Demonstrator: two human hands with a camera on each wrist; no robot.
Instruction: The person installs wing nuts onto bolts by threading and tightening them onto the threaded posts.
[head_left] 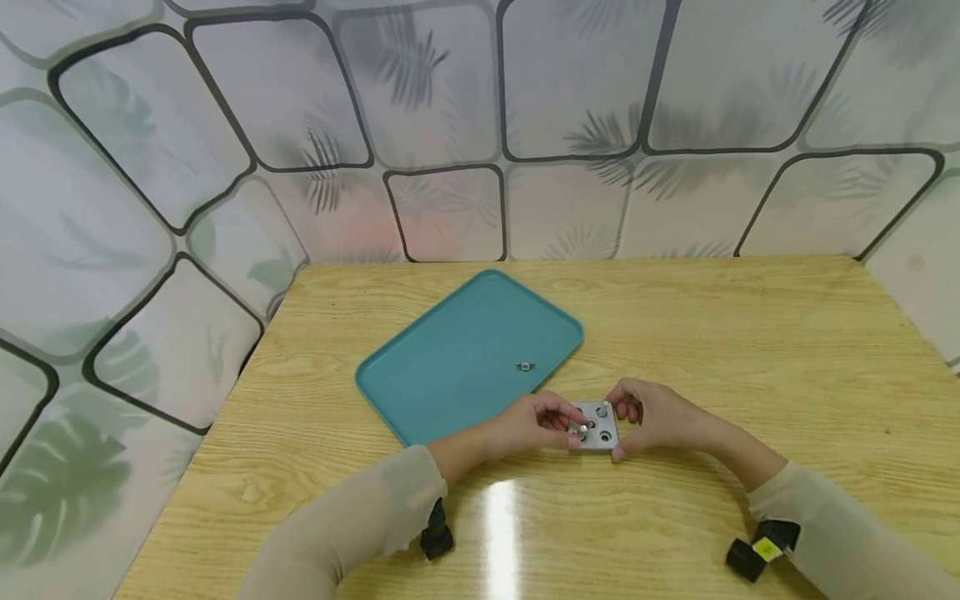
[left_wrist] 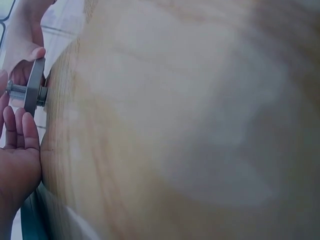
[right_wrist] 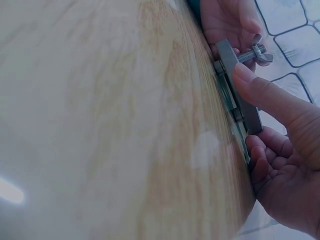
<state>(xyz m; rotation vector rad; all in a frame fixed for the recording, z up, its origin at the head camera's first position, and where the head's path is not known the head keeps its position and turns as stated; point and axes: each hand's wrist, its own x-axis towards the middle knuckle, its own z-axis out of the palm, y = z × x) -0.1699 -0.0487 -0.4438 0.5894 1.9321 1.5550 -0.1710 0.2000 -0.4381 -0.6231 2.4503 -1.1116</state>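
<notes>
A small square metal plate (head_left: 597, 440) with several holes is held just over the wooden table. My right hand (head_left: 663, 419) grips its right edge between thumb and fingers. Through the plate runs a bolt (right_wrist: 245, 56) that carries a wing nut (right_wrist: 263, 56) near its end; bolt heads (right_wrist: 237, 115) show on the underside. With bent fingers and thumb, my left hand (head_left: 528, 425) pinches at that wing nut at the plate's left side. Another bolt (head_left: 603, 409) stands at the plate's far right corner. A second wing nut (head_left: 526, 366) lies on the teal tray.
The teal tray (head_left: 442, 358) lies at an angle on the wooden table (head_left: 712, 333), its near right edge beside my left hand. Behind the table stands a patterned wall (head_left: 442, 208). Dark wrist cameras (head_left: 437, 533) sit on both forearms.
</notes>
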